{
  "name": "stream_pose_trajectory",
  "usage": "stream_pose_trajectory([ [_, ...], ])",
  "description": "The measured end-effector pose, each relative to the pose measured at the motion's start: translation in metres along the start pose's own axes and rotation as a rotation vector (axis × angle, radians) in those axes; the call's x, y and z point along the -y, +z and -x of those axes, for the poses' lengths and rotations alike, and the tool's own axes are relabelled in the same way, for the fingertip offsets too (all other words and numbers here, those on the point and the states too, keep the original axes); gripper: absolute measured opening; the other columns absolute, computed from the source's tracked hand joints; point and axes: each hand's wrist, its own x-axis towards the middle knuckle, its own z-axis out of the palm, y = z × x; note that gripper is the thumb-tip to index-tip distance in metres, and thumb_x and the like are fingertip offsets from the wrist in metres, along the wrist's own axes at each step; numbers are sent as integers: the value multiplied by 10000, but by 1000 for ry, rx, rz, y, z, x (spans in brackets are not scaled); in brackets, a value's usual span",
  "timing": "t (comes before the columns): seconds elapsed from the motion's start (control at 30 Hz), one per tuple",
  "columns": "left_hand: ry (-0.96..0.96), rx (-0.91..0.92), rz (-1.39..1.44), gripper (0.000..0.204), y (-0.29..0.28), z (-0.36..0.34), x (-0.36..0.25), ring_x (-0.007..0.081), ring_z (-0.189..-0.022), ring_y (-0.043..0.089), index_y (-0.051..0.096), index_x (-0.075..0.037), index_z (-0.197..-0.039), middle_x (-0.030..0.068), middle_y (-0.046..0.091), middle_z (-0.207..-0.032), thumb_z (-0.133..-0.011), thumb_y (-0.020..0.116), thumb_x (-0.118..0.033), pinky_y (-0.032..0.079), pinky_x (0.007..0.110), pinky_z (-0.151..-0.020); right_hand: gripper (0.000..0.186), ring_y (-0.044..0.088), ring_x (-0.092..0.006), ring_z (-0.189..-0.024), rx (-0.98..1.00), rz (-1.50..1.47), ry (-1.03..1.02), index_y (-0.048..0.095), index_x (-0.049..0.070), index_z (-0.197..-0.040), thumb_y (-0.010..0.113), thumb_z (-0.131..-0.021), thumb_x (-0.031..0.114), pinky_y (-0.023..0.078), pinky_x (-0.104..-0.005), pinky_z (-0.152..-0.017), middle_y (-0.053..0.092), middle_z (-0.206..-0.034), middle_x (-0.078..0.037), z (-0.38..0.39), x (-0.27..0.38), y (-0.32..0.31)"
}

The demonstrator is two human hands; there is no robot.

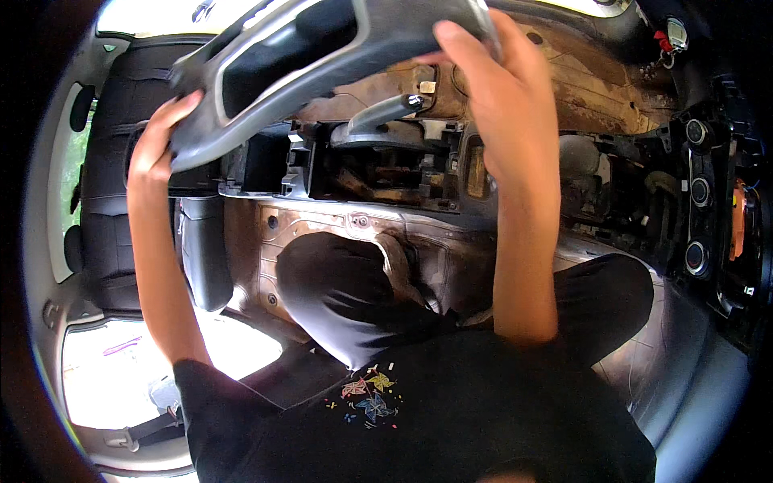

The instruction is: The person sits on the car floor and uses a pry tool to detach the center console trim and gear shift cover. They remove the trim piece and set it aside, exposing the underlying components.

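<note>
A long dark grey centre console trim panel [394, 56] with a large opening is lifted above the floor of a car, tilted with its right end higher. Its left end is gripped by my left hand [157, 141], the thumb lying along the edge. At the other end, my right hand [511, 88] is closed round the panel with the thumb on its near side. Below the panel lies the exposed console base [386, 181], and a handbrake lever [386, 113] sticks up from it. The far edge of the panel is cut off at the top of the picture.
Bare brown floor metal [354, 221] surrounds the console base. To the right stands the dashboard with round control knobs [699, 191]. A key bunch [675, 36] hangs at the upper right. Black rear seats [113, 177] are on the left. My bent legs [338, 278] are just below the console.
</note>
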Motion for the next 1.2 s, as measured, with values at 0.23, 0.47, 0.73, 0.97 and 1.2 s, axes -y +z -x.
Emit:
stream_pose_trajectory([
  [0.23,-13,-575,78,383,-87,168,149,187,-995,640,677,-25,-1151,77,687,-1084,-851,689,-263,472,327,-945,326,653,-154,-589,301,287,222,599,13,-1252,582,-961,158,492,-278,-544,710,-827,-86,41,-3,23],
  [0.47,-430,-795,331,487,-81,368,300,224,-1073,617,604,-26,-1261,75,659,-1148,-816,666,-214,435,372,-1000,181,652,-309,-599,603,634,113,584,28,-964,678,-821,88,502,-412,-574,626,-673,-143,89,-23,59],
  [0.73,-865,-845,539,518,-26,383,469,270,-906,650,616,-50,-1173,71,681,-1024,-675,737,-121,508,392,-877,243,661,-324,-653,666,706,208,623,71,-1012,681,-777,81,493,-393,-594,647,-728,-147,90,-39,57],
  [0.97,-927,-795,614,323,-17,316,579,292,-960,626,672,-76,-1020,84,671,-1029,-758,683,-265,476,416,-927,276,661,-230,-647,617,746,434,680,24,-940,557,-990,266,500,-317,-628,651,-728,-132,88,-39,57],
  [1.2,-809,-1002,642,168,-78,260,665,260,-848,596,683,-86,-846,79,652,-922,-756,626,-216,485,373,-844,260,541,-111,-583,478,726,615,691,7,-928,565,-978,228,409,-261,-555,610,-676,-65,74,-46,83],
])
